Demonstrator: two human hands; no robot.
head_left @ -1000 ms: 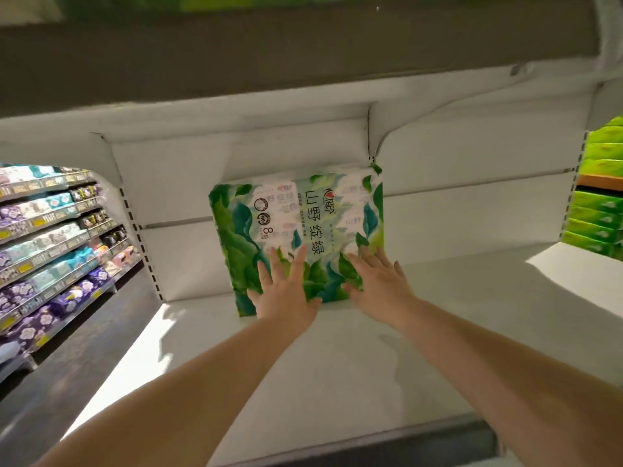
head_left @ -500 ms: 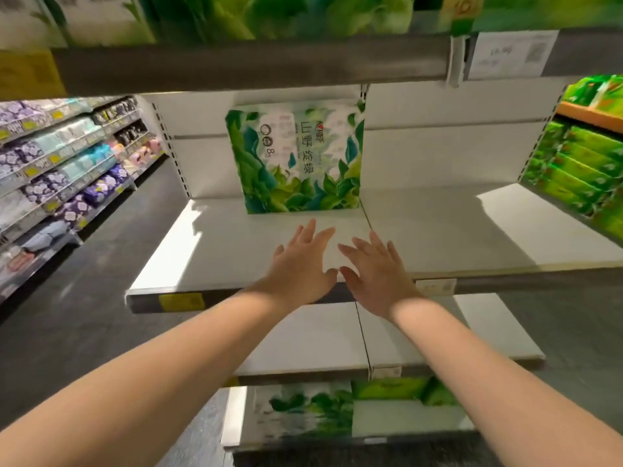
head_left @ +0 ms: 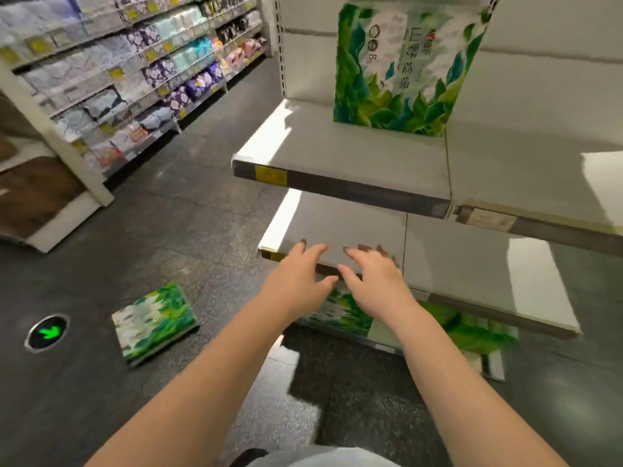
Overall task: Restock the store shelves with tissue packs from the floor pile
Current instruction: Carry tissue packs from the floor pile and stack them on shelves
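One green tissue pack (head_left: 401,69) stands up at the back of the grey shelf (head_left: 337,153). Another tissue pack (head_left: 153,323) lies flat on the dark floor (head_left: 188,224), well apart from the shelves. More packs (head_left: 465,328) sit low under the bottom shelf (head_left: 455,261). The left hand (head_left: 296,281) and the right hand (head_left: 374,281) hang in the air with fingers spread, each grip wide and holding nothing. Across the aisle stands a long rack (head_left: 135,65) full of packs.

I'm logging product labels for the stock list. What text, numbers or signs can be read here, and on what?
"山野" and "8": upright tissue pack on the upper shelf; its other print is too blurred.
Green arrow sign, no words: round floor marker.
Yellow shelf-edge tag: blurred.
Aisle price tags: too small.
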